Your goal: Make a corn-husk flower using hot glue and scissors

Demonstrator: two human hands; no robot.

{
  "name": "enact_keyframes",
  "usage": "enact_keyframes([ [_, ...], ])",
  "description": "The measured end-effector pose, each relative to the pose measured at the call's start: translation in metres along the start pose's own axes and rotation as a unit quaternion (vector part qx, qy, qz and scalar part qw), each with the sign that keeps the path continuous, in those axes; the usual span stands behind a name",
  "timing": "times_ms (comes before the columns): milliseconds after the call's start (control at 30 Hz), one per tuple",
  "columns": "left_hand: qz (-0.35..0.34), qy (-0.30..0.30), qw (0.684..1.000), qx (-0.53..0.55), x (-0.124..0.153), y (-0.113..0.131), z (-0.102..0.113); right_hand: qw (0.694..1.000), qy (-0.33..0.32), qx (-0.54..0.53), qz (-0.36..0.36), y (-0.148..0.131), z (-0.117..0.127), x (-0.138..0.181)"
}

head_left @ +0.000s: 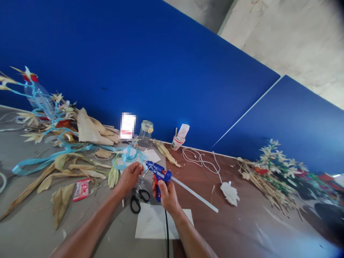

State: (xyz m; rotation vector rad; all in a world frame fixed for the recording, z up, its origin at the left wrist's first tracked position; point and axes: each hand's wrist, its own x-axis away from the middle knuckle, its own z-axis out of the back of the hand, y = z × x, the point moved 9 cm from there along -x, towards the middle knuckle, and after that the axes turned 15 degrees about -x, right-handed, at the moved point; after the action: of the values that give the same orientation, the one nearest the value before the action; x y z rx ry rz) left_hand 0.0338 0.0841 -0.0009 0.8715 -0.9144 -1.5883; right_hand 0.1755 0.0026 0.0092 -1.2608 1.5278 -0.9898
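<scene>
Closest to the head camera lay a white sheet on the table, crossed by a black cord. Just beyond it, the right hand was wrapped around the grip of a blue glue gun, a clear glue stick jutting from its back. The left hand sat at the nozzle with fingers drawn narrow; whether they pinched anything could not be told. Black-handled scissors lay between the wrists. A pale blue ribbon roll sat just behind the left hand, with dried husks farther left.
</scene>
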Motion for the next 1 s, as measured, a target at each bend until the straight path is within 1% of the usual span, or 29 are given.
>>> enact_keyframes([
  [67,-0.021,0.023,0.998,-0.054,0.002,0.005,0.005,1.0,-0.003,0.012,0.0,0.001,-0.001,0.001],
  [167,-0.033,0.038,0.992,-0.117,0.005,0.013,0.009,1.0,0.0,0.019,0.003,0.0,0.0,0.003],
  [333,-0.05,0.075,0.979,-0.185,0.006,0.019,0.015,0.999,0.007,0.034,0.005,0.0,0.001,0.004],
  [400,-0.057,0.086,0.974,-0.2,0.005,0.018,0.017,0.999,0.002,0.037,0.003,0.001,0.001,0.005],
  [533,-0.067,0.091,0.969,-0.22,0.005,0.017,0.017,0.999,-0.008,0.044,0.003,0.004,0.0,0.005],
  [700,-0.079,0.1,0.965,-0.231,0.006,0.02,0.018,0.998,0.0,0.063,-0.004,0.006,0.0,0.005],
  [867,-0.092,0.106,0.96,-0.243,0.006,0.022,0.018,0.999,-0.002,0.055,-0.001,0.005,-0.001,0.006],
  [1000,-0.089,0.109,0.956,-0.257,0.006,0.022,0.019,0.997,0.008,0.075,-0.001,0.011,0.002,0.006],
])
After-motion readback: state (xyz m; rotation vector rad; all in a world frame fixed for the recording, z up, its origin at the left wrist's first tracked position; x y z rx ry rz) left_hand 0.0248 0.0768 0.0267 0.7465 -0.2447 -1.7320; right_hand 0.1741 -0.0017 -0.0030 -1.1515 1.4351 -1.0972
